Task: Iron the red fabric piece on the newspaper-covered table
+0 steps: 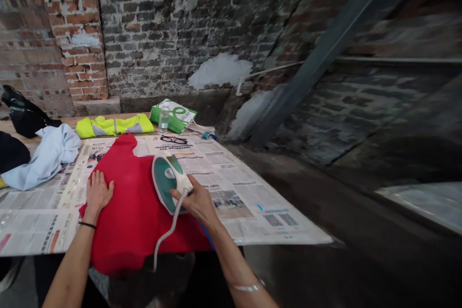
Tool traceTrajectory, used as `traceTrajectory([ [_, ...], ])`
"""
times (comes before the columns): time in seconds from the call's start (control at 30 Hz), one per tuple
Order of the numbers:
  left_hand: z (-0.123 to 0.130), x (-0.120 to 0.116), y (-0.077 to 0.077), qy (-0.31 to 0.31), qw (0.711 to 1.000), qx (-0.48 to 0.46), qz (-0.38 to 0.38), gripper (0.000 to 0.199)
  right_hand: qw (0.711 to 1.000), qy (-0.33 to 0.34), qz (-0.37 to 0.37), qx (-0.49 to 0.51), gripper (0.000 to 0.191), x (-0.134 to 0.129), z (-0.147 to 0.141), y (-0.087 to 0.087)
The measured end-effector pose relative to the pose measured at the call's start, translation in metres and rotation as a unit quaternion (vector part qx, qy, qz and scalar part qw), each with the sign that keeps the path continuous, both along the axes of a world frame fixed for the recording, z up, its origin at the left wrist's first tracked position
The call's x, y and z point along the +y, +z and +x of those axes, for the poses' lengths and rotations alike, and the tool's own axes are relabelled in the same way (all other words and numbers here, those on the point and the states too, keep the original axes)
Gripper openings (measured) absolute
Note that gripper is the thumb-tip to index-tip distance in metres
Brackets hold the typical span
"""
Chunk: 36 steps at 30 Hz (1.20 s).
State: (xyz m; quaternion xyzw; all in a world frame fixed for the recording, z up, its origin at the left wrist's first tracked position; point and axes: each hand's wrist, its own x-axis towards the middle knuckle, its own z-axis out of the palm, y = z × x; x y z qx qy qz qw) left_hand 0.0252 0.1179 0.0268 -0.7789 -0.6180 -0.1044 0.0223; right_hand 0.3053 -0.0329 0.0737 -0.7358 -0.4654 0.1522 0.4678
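A red garment [126,197] lies spread on the newspaper-covered table, its near part hanging over the front edge. My left hand [98,191] rests flat on the garment's left side, fingers stretched out. On the right, my right hand [197,197] is wrapped round the handle of a green and white clothes iron [164,178]. The iron is over the right part of the garment; whether its soleplate touches the cloth I cannot tell. From its rear a white cord [168,233] runs down past the table's front edge. A blue edge shows under my right forearm.
Behind the garment lie black-framed glasses [173,140], a clear bottle [163,119], a green and white bag [176,114] and a folded yellow reflective garment [114,125]. Light blue cloth [46,154] and a black bag [27,113] are at left. Newspaper [249,202] covers the table; a brick wall [173,19] stands behind.
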Motion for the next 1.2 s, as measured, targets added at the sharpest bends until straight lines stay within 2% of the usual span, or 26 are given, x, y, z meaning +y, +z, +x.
traceTrajectory([
  [0.17,0.002,-0.003,-0.002,0.002,1.000,-0.021,-0.016,0.068,0.992,0.123,0.028,0.023,0.035,-0.068,0.008,-0.012],
  [0.3,0.001,-0.002,-0.003,0.000,0.999,-0.034,-0.041,0.069,0.971,0.238,0.009,0.025,0.039,-0.085,0.030,-0.002],
  [0.4,-0.010,0.008,0.001,-0.020,0.996,-0.037,-0.078,0.066,0.943,0.331,-0.016,0.020,0.041,-0.076,0.042,0.015],
  [0.5,-0.027,0.021,0.011,-0.057,0.990,-0.037,-0.121,0.059,0.920,0.390,-0.036,0.031,0.044,-0.057,0.039,0.029],
  [0.57,-0.038,0.030,0.020,-0.078,0.986,-0.038,-0.142,0.058,0.898,0.433,-0.050,0.052,0.043,-0.042,0.026,0.036],
  [0.7,-0.052,0.039,0.036,-0.094,0.982,-0.041,-0.159,0.061,0.828,0.546,-0.068,0.107,0.046,-0.014,-0.011,0.043],
  [0.77,-0.054,0.042,0.042,-0.096,0.982,-0.041,-0.159,0.063,0.803,0.580,-0.075,0.115,0.049,-0.003,-0.029,0.045],
  [0.87,-0.056,0.043,0.045,-0.099,0.983,-0.041,-0.151,0.063,0.799,0.585,-0.073,0.116,0.052,0.002,-0.045,0.044],
  [0.97,-0.056,0.042,0.044,-0.101,0.985,-0.041,-0.136,0.061,0.822,0.554,-0.056,0.124,0.059,-0.011,-0.045,0.040],
  [1.1,-0.052,0.041,0.037,-0.100,0.988,-0.049,-0.110,0.059,0.880,0.456,-0.021,0.131,0.062,-0.051,-0.027,0.029],
  [1.2,-0.045,0.032,0.033,-0.101,0.990,-0.052,-0.088,0.055,0.938,0.324,0.001,0.125,0.056,-0.078,-0.014,0.012],
])
